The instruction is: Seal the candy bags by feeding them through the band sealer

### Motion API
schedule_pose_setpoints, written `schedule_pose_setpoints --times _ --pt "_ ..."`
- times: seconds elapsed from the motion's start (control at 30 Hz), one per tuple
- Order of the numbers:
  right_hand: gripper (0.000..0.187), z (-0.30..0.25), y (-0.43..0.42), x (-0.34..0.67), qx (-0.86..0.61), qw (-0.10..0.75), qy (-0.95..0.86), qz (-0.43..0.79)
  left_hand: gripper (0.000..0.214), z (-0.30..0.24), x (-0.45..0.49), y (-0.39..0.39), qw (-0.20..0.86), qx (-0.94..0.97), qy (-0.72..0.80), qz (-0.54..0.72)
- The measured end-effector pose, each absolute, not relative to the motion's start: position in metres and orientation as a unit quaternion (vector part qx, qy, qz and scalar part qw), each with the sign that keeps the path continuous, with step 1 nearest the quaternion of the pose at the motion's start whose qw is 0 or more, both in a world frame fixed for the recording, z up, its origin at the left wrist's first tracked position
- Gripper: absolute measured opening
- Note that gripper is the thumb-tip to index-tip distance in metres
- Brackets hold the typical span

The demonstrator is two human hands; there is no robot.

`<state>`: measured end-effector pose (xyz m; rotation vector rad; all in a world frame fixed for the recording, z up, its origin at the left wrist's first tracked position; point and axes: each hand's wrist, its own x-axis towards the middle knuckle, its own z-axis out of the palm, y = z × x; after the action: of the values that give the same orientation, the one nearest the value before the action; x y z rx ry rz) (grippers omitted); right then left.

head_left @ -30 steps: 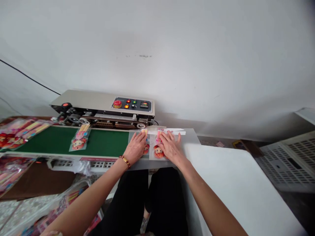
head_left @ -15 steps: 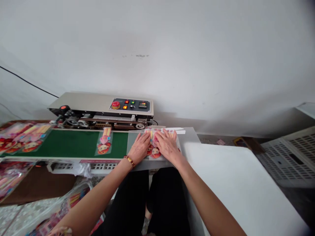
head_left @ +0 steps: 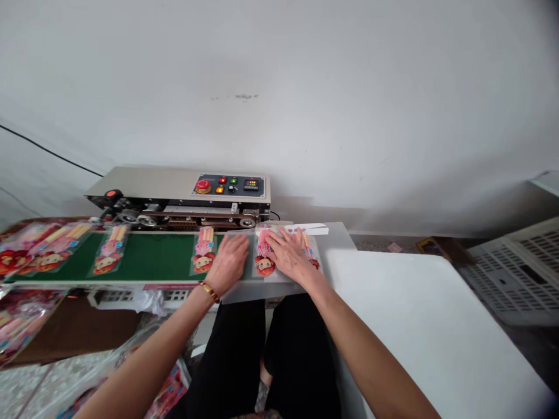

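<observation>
My left hand [head_left: 227, 263] lies flat with fingers stretched at the right end of the green conveyor belt [head_left: 148, 262], just right of a clear packet with a cartoon face [head_left: 203, 251]. My right hand [head_left: 288, 256] lies flat, fingers spread, on a small stack of the same packets [head_left: 264, 256] on the grey feed plate [head_left: 336, 241]. Another packet [head_left: 110, 250] rides further left on the belt. The sealing machine [head_left: 183, 195] stands behind the belt, its control panel [head_left: 229, 186] lit.
A pile of sealed packets [head_left: 32, 251] sits at the belt's left end, more lie in bags [head_left: 20, 317] below left. A white table [head_left: 419, 326] is to my right, a white slotted crate [head_left: 519, 273] beyond it. The wall is close behind.
My left hand slid left onto the belt, sending a packet along. Packets on the belt have travelled left. My right hand shifted the stack slightly left.
</observation>
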<state>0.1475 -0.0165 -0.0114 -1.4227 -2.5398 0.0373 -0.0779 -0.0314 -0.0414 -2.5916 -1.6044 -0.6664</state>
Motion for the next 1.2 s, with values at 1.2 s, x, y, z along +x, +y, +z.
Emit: schedule_pose_setpoints --times 1.2 --pt "0.035 -0.003 -0.019 0.15 -0.503 0.112 -0.857 0.007 0.045 -0.042 -0.049 -0.026 -0.014 -0.88 -0.444 -0.167"
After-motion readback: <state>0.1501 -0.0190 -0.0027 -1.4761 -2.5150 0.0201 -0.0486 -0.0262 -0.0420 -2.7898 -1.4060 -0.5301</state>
